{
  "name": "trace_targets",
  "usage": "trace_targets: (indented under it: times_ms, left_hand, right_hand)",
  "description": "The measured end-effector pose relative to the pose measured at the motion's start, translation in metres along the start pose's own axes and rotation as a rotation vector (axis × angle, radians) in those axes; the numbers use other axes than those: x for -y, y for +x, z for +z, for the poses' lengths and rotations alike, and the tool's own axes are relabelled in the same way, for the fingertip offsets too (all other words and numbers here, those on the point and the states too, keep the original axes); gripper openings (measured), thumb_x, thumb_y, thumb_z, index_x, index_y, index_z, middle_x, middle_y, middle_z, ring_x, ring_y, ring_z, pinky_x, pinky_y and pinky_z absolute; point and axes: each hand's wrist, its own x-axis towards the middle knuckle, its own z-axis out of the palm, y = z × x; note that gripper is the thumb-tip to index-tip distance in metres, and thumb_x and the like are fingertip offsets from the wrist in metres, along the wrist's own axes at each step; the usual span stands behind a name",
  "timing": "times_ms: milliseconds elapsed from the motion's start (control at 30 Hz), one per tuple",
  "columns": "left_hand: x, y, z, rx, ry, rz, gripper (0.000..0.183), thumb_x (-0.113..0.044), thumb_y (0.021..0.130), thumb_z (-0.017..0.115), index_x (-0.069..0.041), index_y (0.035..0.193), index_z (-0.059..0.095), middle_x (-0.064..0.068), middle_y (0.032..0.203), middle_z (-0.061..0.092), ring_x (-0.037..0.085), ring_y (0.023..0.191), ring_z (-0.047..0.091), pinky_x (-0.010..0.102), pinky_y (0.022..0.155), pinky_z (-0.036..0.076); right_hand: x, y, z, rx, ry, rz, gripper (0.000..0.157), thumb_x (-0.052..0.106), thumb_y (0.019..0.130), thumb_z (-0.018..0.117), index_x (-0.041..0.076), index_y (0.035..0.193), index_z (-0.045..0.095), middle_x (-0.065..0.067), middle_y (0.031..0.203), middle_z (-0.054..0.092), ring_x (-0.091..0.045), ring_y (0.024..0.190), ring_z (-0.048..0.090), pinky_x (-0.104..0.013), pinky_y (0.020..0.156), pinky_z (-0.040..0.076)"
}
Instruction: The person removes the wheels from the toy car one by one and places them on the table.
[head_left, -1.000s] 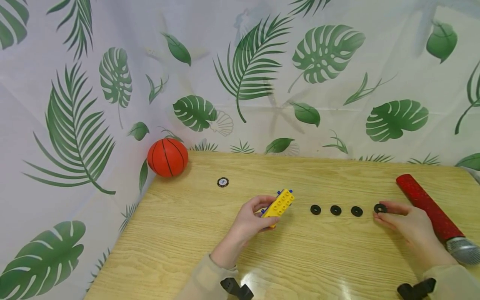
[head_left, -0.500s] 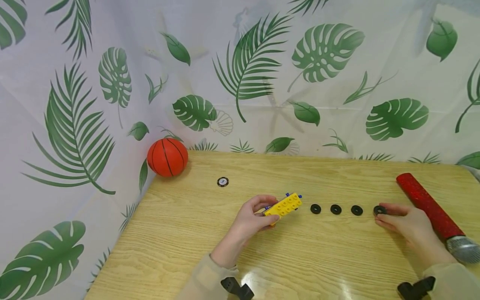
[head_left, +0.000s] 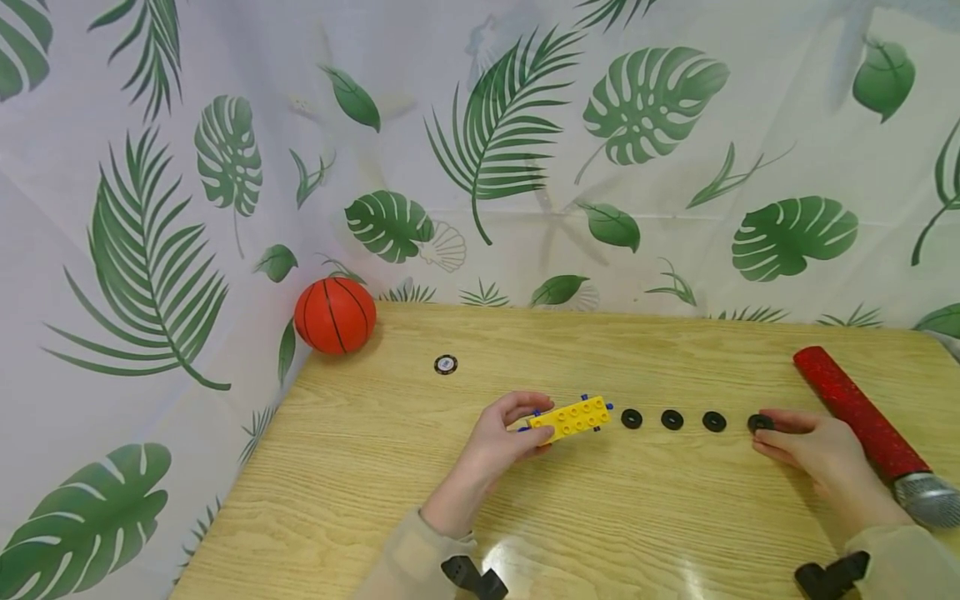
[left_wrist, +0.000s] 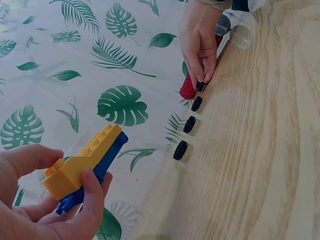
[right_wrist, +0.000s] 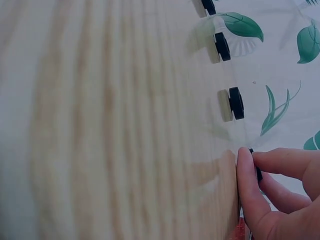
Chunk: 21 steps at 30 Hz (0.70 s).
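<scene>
My left hand [head_left: 504,435] grips a yellow toy car body [head_left: 576,418] by its left end. It has studs on top, and its blue base [left_wrist: 108,157] with small axle stubs shows in the left wrist view. With thumb and fingers my right hand [head_left: 813,446] pinches a small black toy wheel [head_left: 760,422] at the right end of a row. Three more black wheels lie flat to its left: a near one [head_left: 714,422], a middle one [head_left: 672,419] and one [head_left: 632,418] just right of the car body. The fingers partly cover the pinched wheel.
A red microphone [head_left: 862,414] with a silver head lies right of my right hand. An orange-red toy basketball [head_left: 335,315] sits at the table's back left corner. A black-and-white poker chip [head_left: 446,364] lies on the wooden table [head_left: 360,467]. A leaf-print cloth [head_left: 525,275] hangs behind.
My left hand has turned the car body clockwise, so its free end now points right towards the wheels. The right hand has shifted only slightly, still pinching the wheel.
</scene>
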Motion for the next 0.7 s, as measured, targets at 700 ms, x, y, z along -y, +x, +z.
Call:
trace_targets:
  times_ms: [700]
  left_hand:
    - [-0.0023, -0.0004, -0.0005, -0.030, -0.020, -0.014, 0.033, 0.000, 0.090, 0.068, -0.005, 0.123, 0.061, 0.012, 0.127, 0.062, 0.022, 0.104, 0.064, 0.028, 0.079, 0.060]
  right_hand:
    - [0.0026, 0.0035, -0.0081, -0.024, -0.094, 0.055, 0.044, -0.008, 0.088, 0.067, 0.007, 0.129, 0.061, 0.013, 0.090, 0.060, -0.010, 0.077, 0.073, -0.029, 0.075, 0.061]
